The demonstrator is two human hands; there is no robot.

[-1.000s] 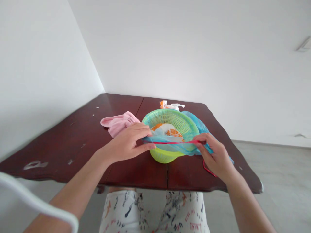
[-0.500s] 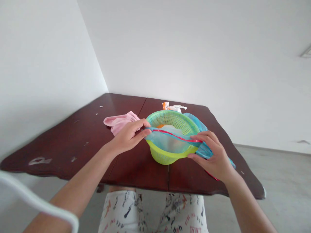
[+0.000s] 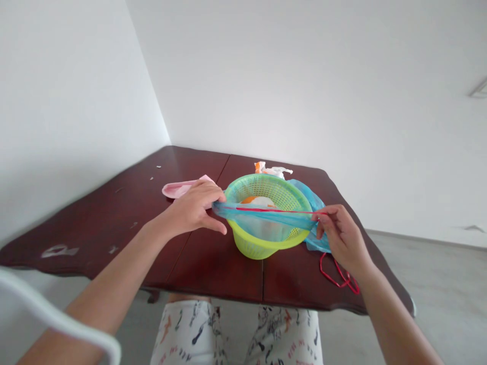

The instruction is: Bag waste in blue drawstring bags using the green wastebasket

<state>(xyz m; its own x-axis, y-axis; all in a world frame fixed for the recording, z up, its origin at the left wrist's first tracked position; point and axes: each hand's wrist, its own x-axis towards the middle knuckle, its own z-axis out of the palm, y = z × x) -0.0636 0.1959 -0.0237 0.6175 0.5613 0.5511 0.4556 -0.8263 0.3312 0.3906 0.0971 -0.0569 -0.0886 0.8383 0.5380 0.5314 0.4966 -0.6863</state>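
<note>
The blue plastic bag (image 3: 281, 218) spans the near side of a green plastic colander (image 3: 249, 248) on the dark wooden table (image 3: 220, 268), its stretched edge and red drawstring (image 3: 274, 210) running left to right, almost level and dipping slightly rightward. More blue film bunches beyond the colander's right side. The colander opens upward, with white-and-orange plastic (image 3: 262, 201) inside. The right hand (image 3: 342, 233) pinches the drawstring between thumb and fingers. The left hand (image 3: 200, 205) has its fingers at the bag's left end, thumb spread away below; whether those fingers grip or merely hook the film, I cannot tell. Half a second ago the drawstring curved and sloped; now it is straight. The right hand has moved outward from the colander's rim, and the red cord loop (image 3: 345, 281) beside it shows more fully. The left hand now covers more of the pink cloth (image 3: 182, 190).
</note>
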